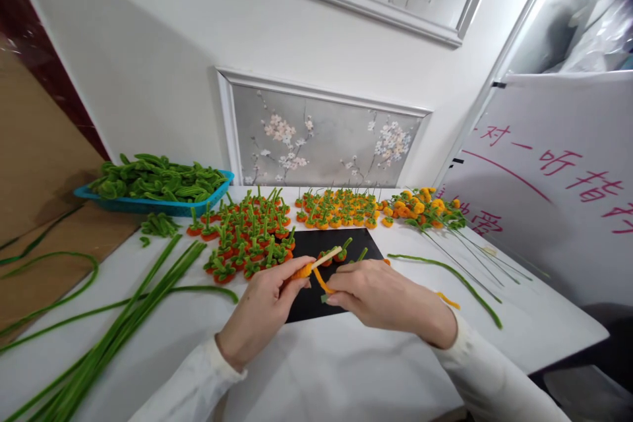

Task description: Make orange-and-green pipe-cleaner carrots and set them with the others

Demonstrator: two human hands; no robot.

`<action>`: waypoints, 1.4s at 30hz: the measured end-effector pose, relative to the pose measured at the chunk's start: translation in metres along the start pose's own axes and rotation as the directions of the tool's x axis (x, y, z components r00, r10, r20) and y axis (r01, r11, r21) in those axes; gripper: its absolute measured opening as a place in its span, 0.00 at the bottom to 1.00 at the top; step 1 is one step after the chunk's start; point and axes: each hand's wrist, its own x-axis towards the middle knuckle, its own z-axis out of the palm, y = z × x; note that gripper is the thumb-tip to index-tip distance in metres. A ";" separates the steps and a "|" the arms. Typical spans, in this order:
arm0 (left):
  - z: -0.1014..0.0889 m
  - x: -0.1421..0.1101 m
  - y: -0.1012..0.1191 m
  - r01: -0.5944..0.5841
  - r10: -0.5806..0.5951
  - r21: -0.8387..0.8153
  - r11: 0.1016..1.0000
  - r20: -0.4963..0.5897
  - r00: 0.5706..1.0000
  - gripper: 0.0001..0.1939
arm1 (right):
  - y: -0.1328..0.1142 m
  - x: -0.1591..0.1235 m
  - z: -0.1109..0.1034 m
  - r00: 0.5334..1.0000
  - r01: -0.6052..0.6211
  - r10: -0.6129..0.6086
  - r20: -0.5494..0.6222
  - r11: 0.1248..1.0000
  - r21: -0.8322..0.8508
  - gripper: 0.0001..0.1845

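Observation:
My left hand (pixel 270 300) is closed around a pale thin stick (pixel 329 257) that has orange pipe cleaner (pixel 302 271) coiled about it. A loose length of that pipe cleaner runs from the coil to my right hand (pixel 373 293), whose fingers pinch it. A small green piece (pixel 324 299) shows by the right fingertips; I cannot tell whether it is held. Both hands are above a black mat (pixel 309 306). Behind them, small orange pipe-cleaner persimmons with green tops (pixel 254 247) stand in a group, a few on the mat.
A blue tray (pixel 143 206) of green pipe-cleaner pieces stands back left, with long green pipe cleaners (pixel 113 336) in front. Yellow-orange persimmons (pixel 341 208) and wired bunches (pixel 425 208) line the back. A green pipe cleaner (pixel 459 280) curves at right.

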 end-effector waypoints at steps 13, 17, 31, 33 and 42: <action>0.000 -0.003 0.007 -0.090 0.085 0.049 0.995 0.107 0.991 0.14 | -0.020 0.007 -0.010 0.997 0.030 -0.042 -0.067 0.986 -0.166 0.07; 0.000 -0.002 0.007 -0.112 0.100 0.115 0.987 0.105 0.989 0.10 | -0.010 0.017 -0.015 0.991 0.014 -0.039 -0.127 0.982 -0.191 0.06; 0.003 -0.006 0.008 -0.088 0.064 0.169 0.982 0.143 0.988 0.14 | 0.002 0.034 -0.017 0.988 -0.038 0.013 -0.155 0.987 -0.156 0.11; 0.004 -0.006 0.009 -0.061 0.041 0.170 0.984 0.115 0.993 0.14 | -0.002 0.034 -0.016 0.987 -0.042 0.017 -0.162 0.987 -0.155 0.11; 0.003 -0.008 0.011 -0.027 0.056 0.397 0.917 -0.061 0.997 0.14 | -0.018 0.038 -0.015 0.981 0.057 -0.094 -0.168 0.975 -0.213 0.15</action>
